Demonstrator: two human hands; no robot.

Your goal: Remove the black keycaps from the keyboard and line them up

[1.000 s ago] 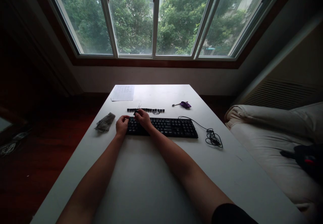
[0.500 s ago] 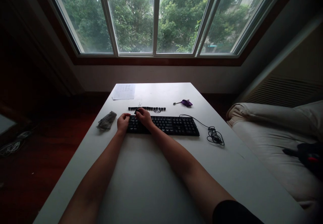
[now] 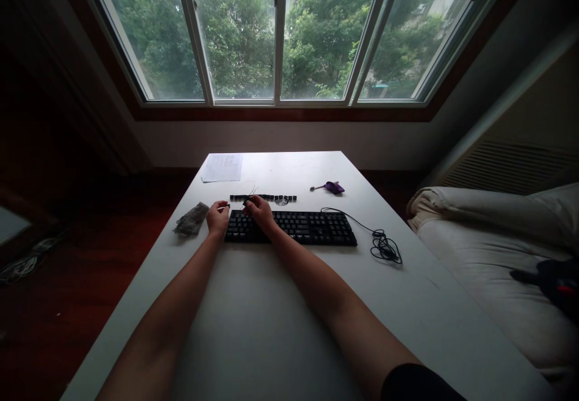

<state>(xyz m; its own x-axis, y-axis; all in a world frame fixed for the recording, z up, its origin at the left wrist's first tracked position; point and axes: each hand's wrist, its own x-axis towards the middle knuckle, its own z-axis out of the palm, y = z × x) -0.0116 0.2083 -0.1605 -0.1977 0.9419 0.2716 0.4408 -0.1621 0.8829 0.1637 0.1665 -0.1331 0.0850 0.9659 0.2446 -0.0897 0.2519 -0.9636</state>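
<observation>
A black keyboard lies on the white table. My right hand is over its upper left part, fingers closed on a small dark tool with thin wires sticking up, which looks like a wire keycap puller. At the keyboard's left end, my left hand pinches a small dark piece that looks like a keycap. Behind the keyboard runs a row of loose black keycaps, partly hidden by my right hand. A clear round piece sits beside that row.
A grey cloth lies left of my left hand. Farther back are papers and a purple-handled brush. The keyboard's coiled cable rests at the right. A pale sofa stands beyond the table's right edge.
My left hand has moved slightly left, off the keyboard's corner, with the small dark piece between its fingers. My right hand stays nearly in place, the puller turned a little.
</observation>
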